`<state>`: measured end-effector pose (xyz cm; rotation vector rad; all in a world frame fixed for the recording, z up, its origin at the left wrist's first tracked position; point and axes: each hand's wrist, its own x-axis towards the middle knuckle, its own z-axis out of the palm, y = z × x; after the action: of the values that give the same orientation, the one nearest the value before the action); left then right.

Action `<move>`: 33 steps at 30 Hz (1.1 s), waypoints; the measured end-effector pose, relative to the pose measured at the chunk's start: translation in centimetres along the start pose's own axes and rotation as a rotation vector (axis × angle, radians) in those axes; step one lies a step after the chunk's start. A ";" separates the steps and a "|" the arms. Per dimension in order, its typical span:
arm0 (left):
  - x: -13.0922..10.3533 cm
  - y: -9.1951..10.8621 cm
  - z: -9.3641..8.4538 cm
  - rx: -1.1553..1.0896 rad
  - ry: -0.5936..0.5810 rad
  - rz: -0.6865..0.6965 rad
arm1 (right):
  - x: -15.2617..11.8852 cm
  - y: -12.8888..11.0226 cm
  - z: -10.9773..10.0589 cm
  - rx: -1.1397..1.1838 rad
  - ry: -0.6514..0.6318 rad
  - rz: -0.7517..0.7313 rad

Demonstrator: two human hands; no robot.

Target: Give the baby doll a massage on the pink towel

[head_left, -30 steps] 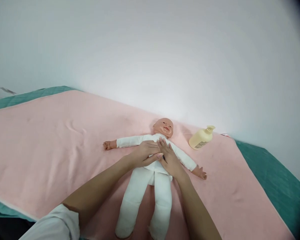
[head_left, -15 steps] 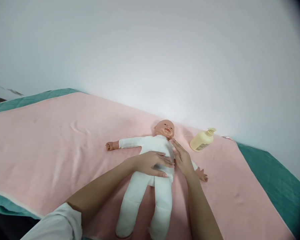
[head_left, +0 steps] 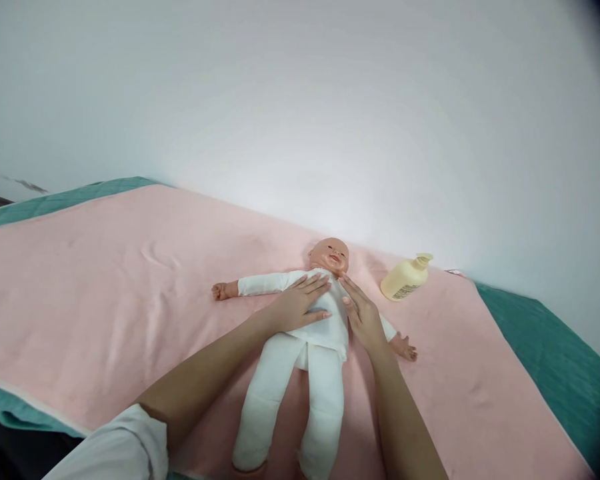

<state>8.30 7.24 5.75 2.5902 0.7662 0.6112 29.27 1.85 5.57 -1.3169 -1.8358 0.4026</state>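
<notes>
Half a second ago the left hand [head_left: 294,308] lay low across the doll's belly; now it has slid up onto the chest. The right hand [head_left: 364,319] stays almost where it was, along the other side of the upper chest.

From where I stand, the pink cloth [head_left: 80,293] spreads broadly to the left of the left fingers, its near edge showing over the green cover [head_left: 45,205]. Beyond both sets of fingers, the cloth's far edge runs close along the pale wall [head_left: 300,100]. Right of the right fingers there's a narrower stretch of pink, then its slanting edge and more green.

The doll [head_left: 336,327] lies on its back under the left fingers, which rest flat on its white top, slightly parted, thumb well away from them. The right fingers are straight and near one another, thumb a little apart, by the doll's shoulder; whether all of them touch it I can't tell. Neither hand grips anything. The doll's head [head_left: 330,255] is just beyond the fingertips, and its legs [head_left: 325,400] stretch back toward the person, between the forearms. To the right of the right fingers, a yellow pump bottle [head_left: 404,280] sits tilted in view, near but not touching.
</notes>
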 end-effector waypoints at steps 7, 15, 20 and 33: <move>-0.2 -0.1 0.8 0.065 0.078 -0.181 | -0.1 -0.1 0.3 0.082 0.053 -0.022; -0.1 -1.6 -0.6 0.339 0.164 -0.437 | -0.4 -1.6 2.1 0.315 -0.140 -0.255; -0.1 -2.5 -1.1 0.363 0.236 -0.458 | -0.5 -2.5 2.4 0.176 -0.356 -0.303; 0.0 -2.2 -1.2 0.345 0.291 -0.443 | -0.3 -0.4 3.2 -0.192 -0.226 0.027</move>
<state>6.80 9.21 5.81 2.5146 1.6098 0.7755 26.58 2.02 3.70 -1.4769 -2.0884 0.4117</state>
